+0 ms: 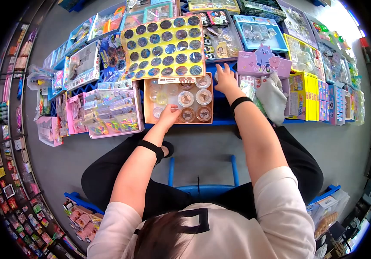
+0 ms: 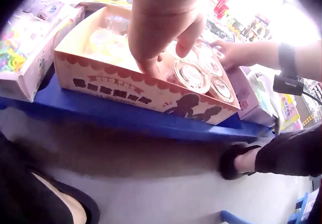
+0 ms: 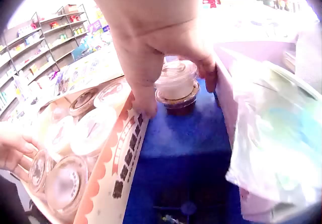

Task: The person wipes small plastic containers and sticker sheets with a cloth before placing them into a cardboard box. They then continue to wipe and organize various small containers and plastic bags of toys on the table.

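An open cardboard box (image 1: 147,97) with a scalloped orange rim holds several round, clear-lidded cups (image 1: 203,96). My left hand (image 1: 169,115) reaches over its near edge, with its fingers beside the front cups. In the right wrist view, the left fingers (image 3: 15,158) lie loosely against the side of a cup (image 3: 39,171). To the right of the box, my right hand (image 1: 227,80) reaches down with spread fingers. Under it, two small lidded cups (image 3: 176,91) stand stacked on a blue surface (image 3: 186,138), between the thumb and the other fingers.
A yellow card of dark round discs (image 1: 164,47) leans over the back of the box. Bagged colourful items fill a pink box (image 1: 114,114) on the left. On the right stand a purple box (image 1: 264,64), a crumpled white bag (image 1: 274,97) and yellow boxes (image 1: 308,97).
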The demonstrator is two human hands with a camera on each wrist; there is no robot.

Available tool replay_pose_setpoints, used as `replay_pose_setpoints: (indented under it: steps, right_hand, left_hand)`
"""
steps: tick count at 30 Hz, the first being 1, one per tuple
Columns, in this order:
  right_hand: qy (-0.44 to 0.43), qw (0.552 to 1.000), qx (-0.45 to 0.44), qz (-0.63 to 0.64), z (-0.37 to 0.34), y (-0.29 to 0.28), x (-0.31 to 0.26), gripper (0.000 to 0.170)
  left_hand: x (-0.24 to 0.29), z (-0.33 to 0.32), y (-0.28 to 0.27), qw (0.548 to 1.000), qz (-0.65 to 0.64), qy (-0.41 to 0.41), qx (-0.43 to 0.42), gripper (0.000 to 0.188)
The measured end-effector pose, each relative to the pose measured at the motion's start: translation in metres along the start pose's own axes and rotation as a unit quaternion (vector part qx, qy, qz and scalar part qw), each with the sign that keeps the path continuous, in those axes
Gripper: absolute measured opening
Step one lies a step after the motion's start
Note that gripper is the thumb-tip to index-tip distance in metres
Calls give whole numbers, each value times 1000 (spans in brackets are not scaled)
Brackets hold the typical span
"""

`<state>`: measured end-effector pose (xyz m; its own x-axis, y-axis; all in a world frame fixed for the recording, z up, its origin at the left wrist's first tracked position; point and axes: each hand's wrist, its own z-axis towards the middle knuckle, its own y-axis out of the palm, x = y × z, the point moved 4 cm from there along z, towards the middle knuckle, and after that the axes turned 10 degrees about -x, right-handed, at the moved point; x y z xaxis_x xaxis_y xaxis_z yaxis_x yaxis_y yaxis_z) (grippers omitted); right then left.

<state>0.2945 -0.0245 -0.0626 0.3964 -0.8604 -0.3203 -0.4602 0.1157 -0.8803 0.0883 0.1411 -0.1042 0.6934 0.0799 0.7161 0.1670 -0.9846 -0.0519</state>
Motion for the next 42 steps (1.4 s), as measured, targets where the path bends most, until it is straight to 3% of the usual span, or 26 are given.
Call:
replay_pose_setpoints:
  steps: [2,3,5,7,9,12,17,19,20,24,25,26,27,28,29,31,33,34,35,37,39,41,42]
  right_hand:
    - [10,996,-71,-54,7,0,2,61]
    - [8,996,-71,-51,11,6,5,61]
    - [-14,997,-43,-69,19,19,15,60]
    - [0,998,-61,-23,7,13,12,59]
    - [12,997,-73,-11,-4,12,7,58]
    - [15,1000,-17,21,-26,4,4,59]
    - [-38,989,83,119,-77,-18,-10,58]
    - [-39,979,132,152,-95,-26,-13,55]
    - [-36,974,134,180,-104,-26,-15,54]
    - [-52,976,133,164,-113,-13,-23,52]
    - [-57,977,116,172,-113,-4,-27,52]
    - [-49,980,84,171,-113,4,-30,52]
    - [-41,983,52,171,-115,10,-35,53]
    - [-33,982,35,184,-118,15,-40,53]
    - [-40,982,32,182,-120,19,-42,54]
    - [-27,982,35,183,-124,31,-43,55]
    - [-31,983,30,179,-127,37,-43,56]
    - [-31,983,26,179,-130,38,-43,57]
    - [-35,984,24,176,-132,39,-44,57]
    - [-21,985,5,172,-137,37,-47,56]
    - [-25,986,-8,162,-138,38,-46,57]
    - [-74,987,-33,139,-141,40,-49,57]
    - [-91,988,-51,109,-141,39,-51,57]
  left_hand:
    - [5,3,-6,998,52,15,33,42]
    - [5,10,-11,998,53,14,35,42]
    - [15,31,-24,981,141,103,79,45]
    - [41,41,-31,978,144,112,101,40]
    - [63,43,-27,988,-152,29,16,32]
    - [61,66,-41,969,-245,-29,33,24]
    - [75,70,-40,954,-265,71,117,20]
    - [82,67,-38,951,-190,218,107,20]
    - [82,66,-37,945,-199,243,88,24]
    - [84,68,-41,947,-242,206,52,25]
    - [85,69,-46,977,-28,190,97,26]
    - [85,69,-50,958,188,166,138,29]
    - [83,65,-55,958,187,167,140,29]
    - [82,58,-57,902,361,175,162,33]
    - [83,53,-57,815,523,176,180,38]
    - [83,48,-60,819,530,162,146,39]
    - [82,39,-47,737,648,178,70,43]
    - [83,39,-38,732,674,102,-4,41]
    - [77,42,-31,735,671,102,-1,41]
    - [66,49,-19,680,694,192,141,28]
    - [62,53,-17,704,666,191,157,29]
    - [60,53,-15,726,674,107,86,28]
    - [57,53,-15,727,672,109,88,28]
